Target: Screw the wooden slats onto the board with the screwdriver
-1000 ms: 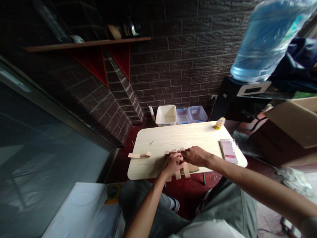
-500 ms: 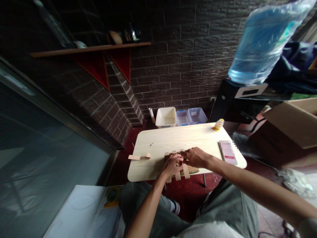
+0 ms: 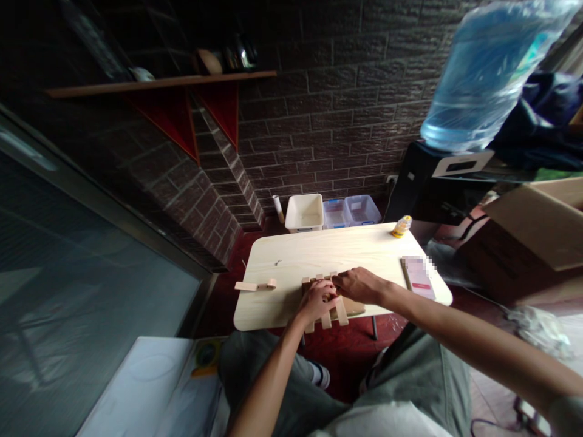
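A small piece made of pale wooden slats (image 3: 342,313) lies near the front edge of the table, over a brown flat board (image 3: 356,308). My left hand (image 3: 317,301) rests on the slats, its fingers bent round them and holding them down. Against its fingertips, my right hand (image 3: 361,285) is closed in a pinch at the slats' far side. Whatever sits between the right fingers is hidden. To the left lie a loose wooden strip (image 3: 246,286), a small wooden piece with a rounded end (image 3: 271,283) and a tiny metal item (image 3: 278,263).
The light wooden table (image 3: 310,246) carries a small yellow-based bottle (image 3: 401,227) and a blurred-out phone or booklet (image 3: 419,277) on the right. Behind stand a cream bin (image 3: 305,212) and clear bins (image 3: 363,209). A water dispenser (image 3: 412,182) and cardboard box (image 3: 532,230) are at right.
The view has shifted very slightly. Both hands stay at the same place on the slats, with only slight movement of the right hand.
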Motion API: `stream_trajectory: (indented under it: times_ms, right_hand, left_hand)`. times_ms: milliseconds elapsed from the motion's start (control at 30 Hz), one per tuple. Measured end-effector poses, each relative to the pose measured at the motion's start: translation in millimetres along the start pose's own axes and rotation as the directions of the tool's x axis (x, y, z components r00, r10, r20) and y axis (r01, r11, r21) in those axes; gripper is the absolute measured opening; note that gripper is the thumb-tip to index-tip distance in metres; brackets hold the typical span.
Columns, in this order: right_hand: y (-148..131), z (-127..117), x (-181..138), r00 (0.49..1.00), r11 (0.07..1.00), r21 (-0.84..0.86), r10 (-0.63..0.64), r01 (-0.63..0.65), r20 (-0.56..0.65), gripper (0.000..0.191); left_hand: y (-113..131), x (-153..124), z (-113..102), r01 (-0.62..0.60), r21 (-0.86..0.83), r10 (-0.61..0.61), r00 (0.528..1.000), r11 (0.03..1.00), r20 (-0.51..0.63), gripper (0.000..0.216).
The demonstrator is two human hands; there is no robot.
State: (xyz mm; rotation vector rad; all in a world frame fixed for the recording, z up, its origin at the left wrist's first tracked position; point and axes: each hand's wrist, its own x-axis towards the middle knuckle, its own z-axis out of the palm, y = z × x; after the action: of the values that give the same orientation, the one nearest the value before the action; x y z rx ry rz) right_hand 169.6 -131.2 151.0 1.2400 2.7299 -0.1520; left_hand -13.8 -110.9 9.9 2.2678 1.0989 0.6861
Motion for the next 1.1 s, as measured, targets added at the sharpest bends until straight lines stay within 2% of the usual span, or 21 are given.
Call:
stream_trajectory:
  times_ms: [467, 567, 667, 767, 1100]
  right_hand:
    - [-1.5, 11.0, 4.9, 0.998, 0.998, -0.022, 0.058, -0.058, -0.019, 0.029]
    - [-0.8, 8.4, 3.8, 0.999, 0.999, -0.021, 0.032, -0.032, -0.012, 0.029]
    - [1.0, 6.7, 0.8, 0.999, 1.0, -0.014, -0.021, 0.021, -0.027, 0.028]
    - [3.5, 7.4, -2.0, 0.998, 0.998, -0.012, -0.055, 0.054, -0.039, 0.028]
    - [6.8, 8.2, 2.3, 0.999, 0.999, -0.006, -0.047, 0.047, -0.005, 0.025]
  left_hand:
    - [-10.4, -0.9, 0.3, -0.06, -0.006, 0.06, 0.998, 0.998, 0.019, 0.011]
    - [-11.2, -0.7, 3.1, -0.037, -0.004, 0.037, 0.999, 0.999, -0.017, 0.011]
    - [-8.9, 0.2, 3.9, -0.025, -0.003, 0.025, 1.0, 1.0, 0.002, 0.005]
    - [-6.3, 1.0, 2.3, -0.014, 0.01, 0.014, 1.0, 1.0, 0.014, 0.009]
    - [-7.2, 1.7, 1.4, -0.024, 0.021, 0.023, 0.999, 0.999, 0.046, 0.007]
